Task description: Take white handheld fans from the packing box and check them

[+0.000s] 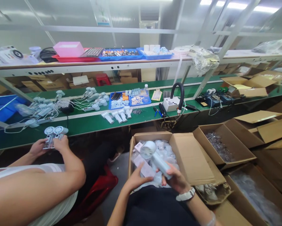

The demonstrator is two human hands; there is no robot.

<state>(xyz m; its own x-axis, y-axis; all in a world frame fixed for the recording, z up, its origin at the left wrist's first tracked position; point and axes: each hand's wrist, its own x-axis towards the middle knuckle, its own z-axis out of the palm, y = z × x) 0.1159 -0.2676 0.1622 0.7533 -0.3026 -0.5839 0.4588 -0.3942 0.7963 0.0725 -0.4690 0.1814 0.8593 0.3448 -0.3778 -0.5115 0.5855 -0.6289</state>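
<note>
— Nearest, low in view, what do the person's own hands do?

— Left hand (136, 179) lies open, palm up, fingers on a flat bagged piece (144, 168). Right hand (176, 179), with a white wristband (185, 195), is closed round the handle of a white handheld fan (155, 155), its round head over the open cardboard box (190, 160) of bagged fans.

— And further left?

— A co-worker's hands (51, 145) grip two more fans (54, 134) at the edge of the green bench (89, 124).

— To the right?

— More open cartons (225, 147) holding clear plastic bags.
</note>
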